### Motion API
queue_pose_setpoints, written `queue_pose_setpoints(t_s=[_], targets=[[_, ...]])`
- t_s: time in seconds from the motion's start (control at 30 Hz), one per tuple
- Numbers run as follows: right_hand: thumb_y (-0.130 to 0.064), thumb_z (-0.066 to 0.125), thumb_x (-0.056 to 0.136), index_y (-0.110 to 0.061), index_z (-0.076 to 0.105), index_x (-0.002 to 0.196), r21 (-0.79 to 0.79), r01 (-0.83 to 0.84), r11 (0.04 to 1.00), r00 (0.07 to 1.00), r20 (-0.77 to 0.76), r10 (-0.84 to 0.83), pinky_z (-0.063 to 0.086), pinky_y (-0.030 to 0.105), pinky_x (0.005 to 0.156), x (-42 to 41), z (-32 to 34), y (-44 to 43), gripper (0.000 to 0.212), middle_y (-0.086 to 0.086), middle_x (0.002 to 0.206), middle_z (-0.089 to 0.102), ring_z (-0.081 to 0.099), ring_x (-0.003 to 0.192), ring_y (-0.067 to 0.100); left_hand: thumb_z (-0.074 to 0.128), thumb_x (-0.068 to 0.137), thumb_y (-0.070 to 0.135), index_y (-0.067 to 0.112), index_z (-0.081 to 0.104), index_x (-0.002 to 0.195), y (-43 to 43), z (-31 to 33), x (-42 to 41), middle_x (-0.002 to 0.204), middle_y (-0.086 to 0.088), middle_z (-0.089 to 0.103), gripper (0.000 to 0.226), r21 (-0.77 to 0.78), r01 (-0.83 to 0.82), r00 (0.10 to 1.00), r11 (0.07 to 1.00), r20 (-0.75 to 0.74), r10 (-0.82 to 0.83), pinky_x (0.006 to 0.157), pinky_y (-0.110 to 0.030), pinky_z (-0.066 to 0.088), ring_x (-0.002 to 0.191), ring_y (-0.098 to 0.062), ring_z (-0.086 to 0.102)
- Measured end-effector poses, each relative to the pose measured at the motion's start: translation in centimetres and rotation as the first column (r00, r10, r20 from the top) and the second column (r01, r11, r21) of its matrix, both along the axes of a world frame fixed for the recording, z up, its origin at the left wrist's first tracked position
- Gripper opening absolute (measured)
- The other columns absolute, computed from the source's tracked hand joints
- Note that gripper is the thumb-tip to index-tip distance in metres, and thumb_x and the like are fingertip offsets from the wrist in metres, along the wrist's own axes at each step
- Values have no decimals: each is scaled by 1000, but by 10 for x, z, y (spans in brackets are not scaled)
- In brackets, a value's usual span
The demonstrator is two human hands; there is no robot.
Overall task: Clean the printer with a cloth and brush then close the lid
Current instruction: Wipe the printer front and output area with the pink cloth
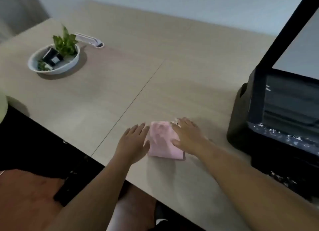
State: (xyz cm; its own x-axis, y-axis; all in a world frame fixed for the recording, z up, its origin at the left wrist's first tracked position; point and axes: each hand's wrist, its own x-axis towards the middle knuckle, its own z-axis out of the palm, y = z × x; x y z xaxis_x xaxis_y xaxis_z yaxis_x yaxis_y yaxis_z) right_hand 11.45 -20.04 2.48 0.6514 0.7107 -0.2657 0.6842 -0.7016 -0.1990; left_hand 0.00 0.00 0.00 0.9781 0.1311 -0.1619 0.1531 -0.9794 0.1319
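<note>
Pink cloth (164, 141) — folded, long axis running away from the table (172, 66) edge — lies flat left of the printer (276, 120). Left hand (133, 142) and right hand (187, 135) flank it, fingers spread, palms down.

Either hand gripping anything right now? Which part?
Nothing gripped. Both hands lie flat: left hand at the pink cloth's left edge, right hand on its right edge.

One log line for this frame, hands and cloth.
left hand: flat beside pink cloth | right hand: resting on cloth | printer lid: open
</note>
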Motion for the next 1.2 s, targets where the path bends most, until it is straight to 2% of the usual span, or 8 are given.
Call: queue_pose_setpoints(t_s=[0.17, 0.33, 0.43, 0.53, 0.73, 0.83, 1.0, 1.2], targets=[[-64, 48, 88, -33, 13, 153, -85, 39, 996, 997, -61, -44, 4, 54, 120, -13, -47, 34, 81, 7, 164, -1, -5, 150, 34, 27, 88, 44, 15, 38, 150, 27, -36, -11, 159, -4, 33, 70, -3, -35, 996, 999, -86, 35, 115, -47, 30, 143, -30, 35], [-73, 45, 78, -37, 6, 153, -131, 107, 986, 994, 8, -107, -3, 64, 114, -27, -75, 53, 92, 7, 163, -2, -10, 148, 42, 36, 90, 45, 13, 42, 147, 45, -61, -12, 156, -7, 39, 66, -21, 25, 996, 999, -80, -27, 111, -50, 36, 138, -34, 43], [-69, 35, 79, -32, 33, 148, -61, 142, 988, 985, 104, -135, 20, 66, 110, -32, -83, 56, 79, 16, 156, 30, 23, 143, 47, 39, 92, 46, 13, 44, 147, 50, -72, -11, 156, -8, 38, 65, 2, 50, 996, 999, -75, -50, 112, -51, 33, 137, -35, 43], [-52, 54, 80, -29, 56, 129, 17, 186, 982, 957, 224, -185, 44, 59, 96, -34, -89, 59, 55, 13, 130, 58, 53, 121, 45, 42, 93, 47, 15, 46, 146, 52, -75, -10, 156, -8, 39, 63, 1, 60, 995, 998, -77, -60, 112, -51, 32, 137, -35, 43], [-19, 77, 65, -25, 62, 104, 37, 169, 985, 968, 184, -173, 51, 38, 59, -36, -89, 70, 43, 5, 97, 61, 60, 83, 31, 37, 94, 47, 14, 49, 143, 57, -75, -8, 152, -10, 43, 61, 6, 93, 993, 996, -77, -92, 107, -50, 38, 133, -34, 44], [-20, 84, 58, -25, 64, 100, 61, 154, 986, 976, 144, -161, 45, 30, 49, -37, -75, 64, 47, 3, 90, 61, 59, 75, 24, 38, 92, 42, 13, 55, 136, 62, -70, -2, 143, -8, 53, 55, 7, 131, 990, 991, -48, -131, 98, -44, 41, 125, -31, 52], [-4, 35, 86, -13, 43, 119, 47, 166, 985, 978, 123, -170, 30, 39, 68, -43, -49, 19, 35, 14, 115, 51, 44, 94, 31, 39, 85, 33, 7, 64, 121, 46, -46, 38, 121, -14, 65, 50, 42, 251, 962, 967, 98, -254, 84, -46, 49, 108, -36, 61], [-17, 55, 86, -23, 48, 131, 476, 471, 743, 838, 22, -545, 53, 35, 57, -63, -1, -73, 46, 4, 107, 54, 53, 88, 23, 38, 92, 38, 8, 62, 124, -22, -11, 109, 123, -12, 64, 50, 15, 400, 876, 916, 289, -387, 89, -45, 45, 113, -34, 55]])
